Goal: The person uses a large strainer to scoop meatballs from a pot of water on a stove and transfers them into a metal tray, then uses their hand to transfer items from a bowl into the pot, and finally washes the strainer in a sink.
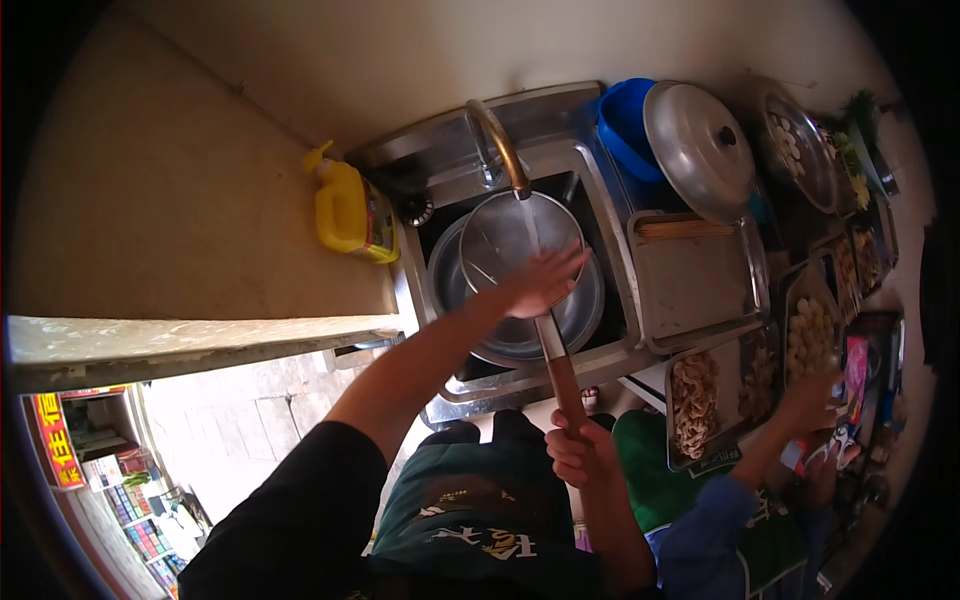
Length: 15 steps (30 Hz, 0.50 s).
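A round metal mesh strainer (pixel 493 236) lies over a metal basin (pixel 448 300) inside the stainless steel sink (pixel 616 247). Water (pixel 531 219) runs from the curved faucet (pixel 504 139) into the strainer. My right hand (pixel 581 450) grips the strainer's wooden handle (pixel 568 386) low down, in front of my dark green apron (pixel 480 517). Across the near part of the strainer reaches my left hand (pixel 544 283), blurred, its fingers apart and nothing seen in it. Whether its palm touches the mesh I cannot tell.
Left of the sink stands a yellow pump bottle (pixel 352 210). To the right are a blue tub (pixel 626 131), a metal lid (pixel 697 150), a tray with skewers (pixel 686 281) and a tray of food strips (pixel 694 405). A co-worker's hand (pixel 810 401) is at the far right, near scissors (pixel 829 450).
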{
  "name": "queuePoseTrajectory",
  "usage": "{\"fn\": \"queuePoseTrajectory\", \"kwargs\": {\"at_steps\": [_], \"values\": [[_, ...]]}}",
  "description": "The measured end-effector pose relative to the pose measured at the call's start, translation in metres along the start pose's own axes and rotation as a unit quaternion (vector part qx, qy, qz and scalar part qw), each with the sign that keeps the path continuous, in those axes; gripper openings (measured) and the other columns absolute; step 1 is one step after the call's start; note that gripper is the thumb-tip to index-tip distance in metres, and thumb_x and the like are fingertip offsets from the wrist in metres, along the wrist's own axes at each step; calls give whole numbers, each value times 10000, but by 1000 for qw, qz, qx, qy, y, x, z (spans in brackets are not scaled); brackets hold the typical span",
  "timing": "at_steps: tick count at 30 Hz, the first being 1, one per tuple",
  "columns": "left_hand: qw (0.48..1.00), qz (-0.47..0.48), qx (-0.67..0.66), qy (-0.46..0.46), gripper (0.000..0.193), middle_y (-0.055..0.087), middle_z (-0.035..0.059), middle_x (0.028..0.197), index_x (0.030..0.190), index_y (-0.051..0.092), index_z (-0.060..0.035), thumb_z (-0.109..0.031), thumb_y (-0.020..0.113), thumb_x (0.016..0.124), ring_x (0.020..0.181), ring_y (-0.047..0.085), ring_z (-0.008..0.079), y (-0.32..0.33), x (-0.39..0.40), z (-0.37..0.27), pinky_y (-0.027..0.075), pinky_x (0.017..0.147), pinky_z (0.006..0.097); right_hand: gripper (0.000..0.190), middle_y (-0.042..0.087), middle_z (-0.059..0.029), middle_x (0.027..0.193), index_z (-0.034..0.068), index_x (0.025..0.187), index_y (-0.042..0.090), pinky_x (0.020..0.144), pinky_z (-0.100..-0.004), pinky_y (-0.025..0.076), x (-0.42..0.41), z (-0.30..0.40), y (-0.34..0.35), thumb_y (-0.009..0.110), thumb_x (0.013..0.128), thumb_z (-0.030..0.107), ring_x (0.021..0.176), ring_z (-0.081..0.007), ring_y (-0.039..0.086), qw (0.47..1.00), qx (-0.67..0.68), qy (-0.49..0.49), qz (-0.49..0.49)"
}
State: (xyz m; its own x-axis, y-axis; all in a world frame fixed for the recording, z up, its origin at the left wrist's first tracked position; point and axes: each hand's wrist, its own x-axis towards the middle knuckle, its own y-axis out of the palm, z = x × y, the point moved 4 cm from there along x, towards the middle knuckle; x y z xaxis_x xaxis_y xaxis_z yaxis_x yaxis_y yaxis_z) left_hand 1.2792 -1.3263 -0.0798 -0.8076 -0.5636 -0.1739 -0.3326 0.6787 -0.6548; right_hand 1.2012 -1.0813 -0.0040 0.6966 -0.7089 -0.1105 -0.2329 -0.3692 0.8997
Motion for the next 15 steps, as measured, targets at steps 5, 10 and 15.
{"fn": "queuePoseTrajectory", "kwargs": {"at_steps": [5, 10, 15], "values": [[933, 70, 353, -2, 586, 150, 112, 1537, 1470, 182, -103, -404, 306, 983, 1385, 227, 327, -35, -19, 53, 175, 1134, 431, 265, 434, -62, 743, 20, 1125, 424, 459, -315, 355, -19, -1, 1, 505, 920, 168, 569, -172, 426, 999, 44, -30, 9], [944, 29, 325, -49, 553, 218, 131, 1513, 1437, 286, -90, -401, 304, 981, 1376, 241, 329, -10, -52, 40, 171, 1136, 428, 253, 415, -55, 721, 30, 1081, 425, 392, -283, 419, -3, 14, -6, 538, 907, 174, 618, -176, 473, 994, -64, -84, -6], [983, -148, -60, -91, 513, 263, 176, 1480, 1401, 337, -59, -327, 408, 969, 1328, 309, 349, 42, -44, 13, 236, 1107, 409, 246, 416, -42, 708, 51, 1077, 436, 398, -283, 457, 25, 22, -28, 546, 906, 189, 613, -161, 497, 991, -100, -88, -3]]}}
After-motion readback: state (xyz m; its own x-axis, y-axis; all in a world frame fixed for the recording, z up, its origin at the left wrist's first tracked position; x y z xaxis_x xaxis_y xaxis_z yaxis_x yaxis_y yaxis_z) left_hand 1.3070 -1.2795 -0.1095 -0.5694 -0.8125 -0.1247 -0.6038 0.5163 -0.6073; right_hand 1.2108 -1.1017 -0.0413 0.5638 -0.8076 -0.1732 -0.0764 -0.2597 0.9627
